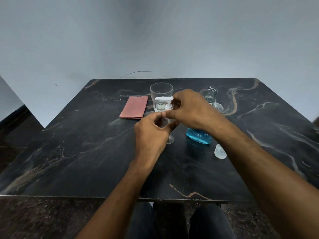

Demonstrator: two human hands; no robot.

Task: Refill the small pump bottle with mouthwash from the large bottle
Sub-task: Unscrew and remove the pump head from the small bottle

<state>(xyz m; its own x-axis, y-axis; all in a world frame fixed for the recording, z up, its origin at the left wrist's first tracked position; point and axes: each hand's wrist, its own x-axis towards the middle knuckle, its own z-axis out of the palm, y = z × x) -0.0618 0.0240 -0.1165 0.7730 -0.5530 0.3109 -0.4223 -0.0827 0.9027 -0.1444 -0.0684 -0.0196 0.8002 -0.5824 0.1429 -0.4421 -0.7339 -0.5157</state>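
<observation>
The small clear pump bottle (170, 139) stands mid-table, mostly hidden by my hands; only its base and white pump head (164, 98) show. My left hand (151, 133) wraps around the bottle's body. My right hand (189, 109) pinches the white pump collar at the top. The large mouthwash bottle (200, 135) stands just right of it, uncapped at its open neck (210, 94), with blue liquid in its lower part; my right forearm crosses in front of it. Its clear cap (220, 151) lies on the table to the right.
A clear plastic cup (161, 94) stands behind the pump bottle. A folded pink cloth (134, 109) lies to its left. The dark marble table (86, 144) ends at a near edge above my knees. A wall rises behind.
</observation>
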